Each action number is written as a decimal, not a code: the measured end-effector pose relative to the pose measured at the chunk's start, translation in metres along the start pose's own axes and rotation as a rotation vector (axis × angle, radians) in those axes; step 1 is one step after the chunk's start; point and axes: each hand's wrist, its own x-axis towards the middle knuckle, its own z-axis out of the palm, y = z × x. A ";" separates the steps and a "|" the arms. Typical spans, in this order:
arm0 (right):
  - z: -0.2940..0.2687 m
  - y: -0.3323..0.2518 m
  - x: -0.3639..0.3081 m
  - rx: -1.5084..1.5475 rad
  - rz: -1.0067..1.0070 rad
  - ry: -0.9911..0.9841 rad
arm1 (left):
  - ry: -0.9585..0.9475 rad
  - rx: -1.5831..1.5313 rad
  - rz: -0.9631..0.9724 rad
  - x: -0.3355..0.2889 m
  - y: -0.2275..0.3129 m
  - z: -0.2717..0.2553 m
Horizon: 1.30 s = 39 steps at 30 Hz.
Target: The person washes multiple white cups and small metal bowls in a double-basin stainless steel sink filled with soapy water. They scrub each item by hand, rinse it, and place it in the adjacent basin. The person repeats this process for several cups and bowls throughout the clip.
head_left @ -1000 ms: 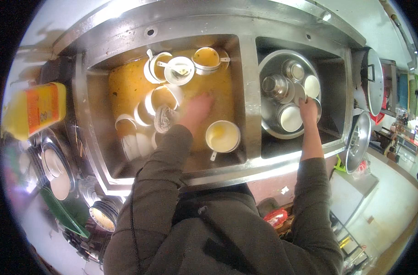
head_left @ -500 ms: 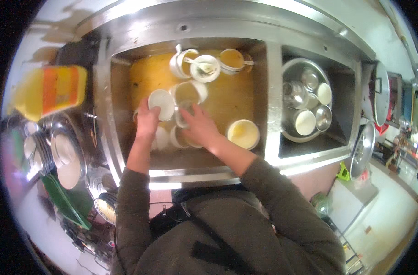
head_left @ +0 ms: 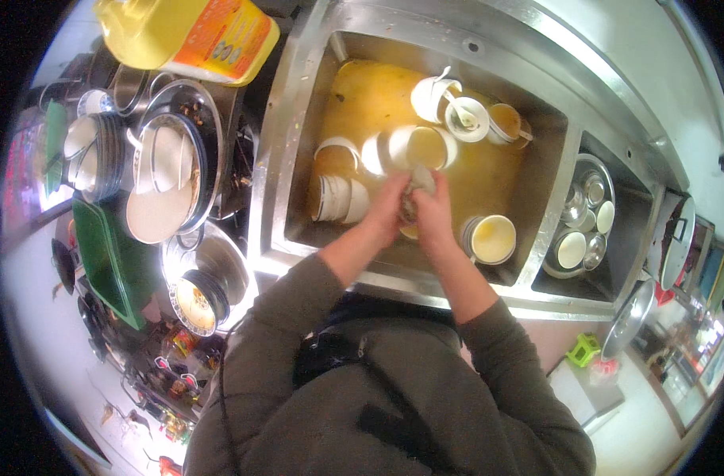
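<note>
Both our hands meet over the middle of the sink (head_left: 298, 143), which holds murky yellow water. The left hand (head_left: 387, 208) and right hand (head_left: 435, 216) are pressed together, closed around a pale cup (head_left: 420, 184) that pokes out at twelve o'clock from the knuckles; a bit of rim also shows under the right wrist. We think there may be a cloth bunched with it (the view is too smeared there to be sure). The cup's long axis seems to run from six to twelve o'clock, away from our body, and neither hand is clearly nearer: they share it.

Around the hands: a stack of bowls (head_left: 335, 198) at nine o'clock, just beside the left hand; a full bowl (head_left: 491, 239) at four o'clock, near the right wrist; more cups (head_left: 457, 111) at twelve to one o'clock, apart. A pan (head_left: 584, 218) of small dishes sits in the next basin at three o'clock. A yellow jug (head_left: 189, 32) lies far off at ten o'clock.
</note>
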 end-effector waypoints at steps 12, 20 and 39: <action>-0.079 0.012 -0.014 -0.316 0.058 -0.022 | -0.054 0.357 -0.117 0.013 -0.016 -0.020; -0.089 -0.010 -0.015 0.003 0.222 -0.416 | -0.093 1.275 0.209 -0.006 0.010 0.015; -0.324 -0.097 -0.002 -0.601 -0.121 0.800 | -0.093 1.964 0.904 0.110 -0.039 0.127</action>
